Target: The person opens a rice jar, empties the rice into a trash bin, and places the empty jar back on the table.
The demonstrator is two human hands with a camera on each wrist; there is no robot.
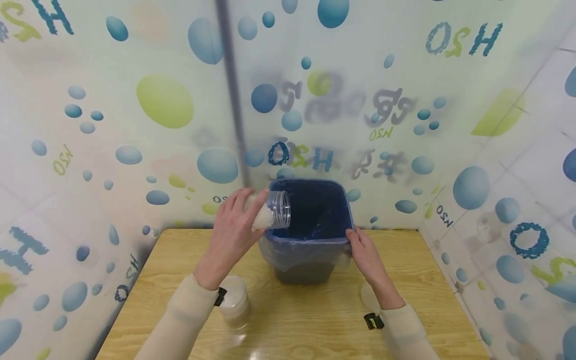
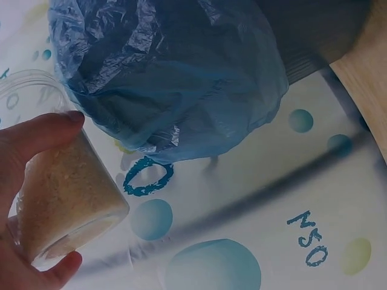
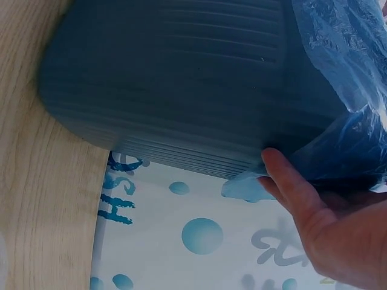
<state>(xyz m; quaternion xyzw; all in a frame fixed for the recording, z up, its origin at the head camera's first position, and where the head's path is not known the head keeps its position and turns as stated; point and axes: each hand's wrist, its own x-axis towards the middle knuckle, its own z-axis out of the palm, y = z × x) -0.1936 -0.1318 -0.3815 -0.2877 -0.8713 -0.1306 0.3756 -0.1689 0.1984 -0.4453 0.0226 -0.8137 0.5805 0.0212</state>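
My left hand (image 1: 235,220) grips a clear jar (image 1: 275,210) holding pale, grainy contents. The jar is tipped on its side, its threaded, uncapped mouth over the left rim of a trash bin (image 1: 303,274). In the left wrist view, the thumb and fingers wrap around the jar (image 2: 72,187), and the grains lie toward its base. A thin blue bag (image 1: 288,250) lines the bin and folds down over its rim. My right hand (image 1: 366,252) holds the bin's front right corner through the bag, with fingers (image 3: 290,181) against the bin's outer side in the right wrist view.
A second clear jar (image 1: 235,300) with a whitish top stands on the wooden table (image 1: 301,325), beside my left wrist. Partly behind my right wrist lies a round, clear, flat thing (image 1: 369,297). A patterned curtain (image 1: 288,115) hangs behind the bin and along both sides.
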